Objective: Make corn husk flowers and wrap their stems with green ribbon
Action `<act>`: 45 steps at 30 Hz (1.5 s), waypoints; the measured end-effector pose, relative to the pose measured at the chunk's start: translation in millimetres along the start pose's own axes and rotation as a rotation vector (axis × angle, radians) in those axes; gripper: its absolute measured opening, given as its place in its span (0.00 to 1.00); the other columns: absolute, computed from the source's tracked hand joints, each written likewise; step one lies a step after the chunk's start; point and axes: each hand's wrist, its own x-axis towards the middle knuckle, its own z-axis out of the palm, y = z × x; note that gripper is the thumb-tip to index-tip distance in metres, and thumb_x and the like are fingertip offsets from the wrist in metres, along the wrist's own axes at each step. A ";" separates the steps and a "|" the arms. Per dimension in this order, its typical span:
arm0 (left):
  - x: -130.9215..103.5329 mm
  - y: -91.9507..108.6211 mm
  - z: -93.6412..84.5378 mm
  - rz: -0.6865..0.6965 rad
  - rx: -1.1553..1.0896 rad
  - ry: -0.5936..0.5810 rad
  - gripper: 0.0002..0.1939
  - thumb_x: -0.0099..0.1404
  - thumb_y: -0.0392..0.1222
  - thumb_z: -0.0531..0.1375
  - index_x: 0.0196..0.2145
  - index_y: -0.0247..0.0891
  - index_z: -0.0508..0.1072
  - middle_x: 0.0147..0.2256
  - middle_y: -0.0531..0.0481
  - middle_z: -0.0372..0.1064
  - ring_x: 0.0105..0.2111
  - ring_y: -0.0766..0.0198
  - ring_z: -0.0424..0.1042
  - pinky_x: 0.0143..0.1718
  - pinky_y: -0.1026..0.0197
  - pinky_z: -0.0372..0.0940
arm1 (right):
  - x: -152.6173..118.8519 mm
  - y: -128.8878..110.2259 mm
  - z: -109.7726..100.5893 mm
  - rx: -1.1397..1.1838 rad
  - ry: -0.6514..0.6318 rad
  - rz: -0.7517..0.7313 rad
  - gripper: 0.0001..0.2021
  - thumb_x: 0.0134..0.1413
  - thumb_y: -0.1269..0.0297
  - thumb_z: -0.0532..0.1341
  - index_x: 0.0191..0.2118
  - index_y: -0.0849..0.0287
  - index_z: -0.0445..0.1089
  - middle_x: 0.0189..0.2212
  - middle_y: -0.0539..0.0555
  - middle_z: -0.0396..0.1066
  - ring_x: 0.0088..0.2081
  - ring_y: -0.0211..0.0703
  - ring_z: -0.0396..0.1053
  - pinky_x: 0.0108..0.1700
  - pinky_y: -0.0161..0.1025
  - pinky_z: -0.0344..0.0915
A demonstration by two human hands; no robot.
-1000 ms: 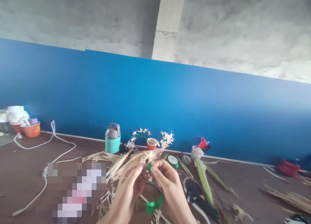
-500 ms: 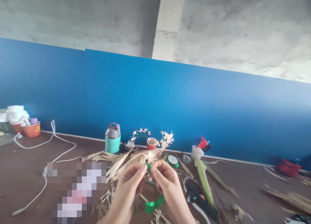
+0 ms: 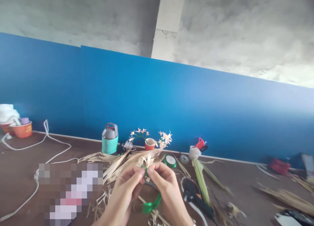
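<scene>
Fingertips of my left hand (image 3: pixel 126 186) and my right hand (image 3: pixel 165 183) meet in a pinch at the base of a pale flower (image 3: pixel 148 160), apparently made of dried husk. Green ribbon is at that base between the thumbs, and a loose length of green ribbon (image 3: pixel 152 204) curls down below my right hand. Exactly which fingers press ribbon and which press flower is partly hidden. Just beyond the hands lie dried husk strips (image 3: pixel 122 167) and a roll of green ribbon (image 3: pixel 171 161).
At the back stand a teal flask (image 3: pixel 110 142) and a paper cup (image 3: pixel 149 145) with pale flowers (image 3: pixel 165 139). To the right lie a black glue gun (image 3: pixel 197 199), a green stalk (image 3: pixel 201 180) and a tape roll (image 3: pixel 183 159). A white cable (image 3: pixel 59 153) crosses the left side.
The view has shifted slightly, moving everything a little left. The thumbs have shifted around the flower's base, and less green shows between them. Both hands keep their pinch.
</scene>
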 end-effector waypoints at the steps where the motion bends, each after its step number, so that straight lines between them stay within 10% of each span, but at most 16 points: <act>1: -0.3 0.3 0.5 0.002 -0.001 0.000 0.20 0.49 0.52 0.68 0.17 0.36 0.65 0.16 0.58 0.53 0.17 0.74 0.45 0.18 0.70 0.41 | 0.1 -0.1 -0.2 0.002 0.000 0.002 0.13 0.43 0.57 0.68 0.26 0.61 0.69 0.24 0.50 0.70 0.28 0.38 0.64 0.32 0.33 0.61; 36: -12.9 4.6 5.2 0.027 -0.069 -0.005 0.19 0.47 0.50 0.69 0.14 0.37 0.65 0.15 0.58 0.53 0.17 0.73 0.48 0.20 0.68 0.50 | -6.8 1.2 -1.0 -0.027 -0.032 -0.095 0.11 0.42 0.59 0.70 0.27 0.58 0.70 0.25 0.51 0.71 0.28 0.40 0.67 0.33 0.37 0.66; 45: -10.1 10.9 4.7 -0.029 -0.070 -0.133 0.21 0.47 0.51 0.68 0.13 0.37 0.62 0.13 0.60 0.50 0.16 0.74 0.42 0.19 0.66 0.38 | -4.0 -4.8 -5.4 -0.072 -0.081 -0.216 0.03 0.41 0.62 0.70 0.24 0.53 0.77 0.26 0.50 0.71 0.32 0.42 0.67 0.38 0.37 0.64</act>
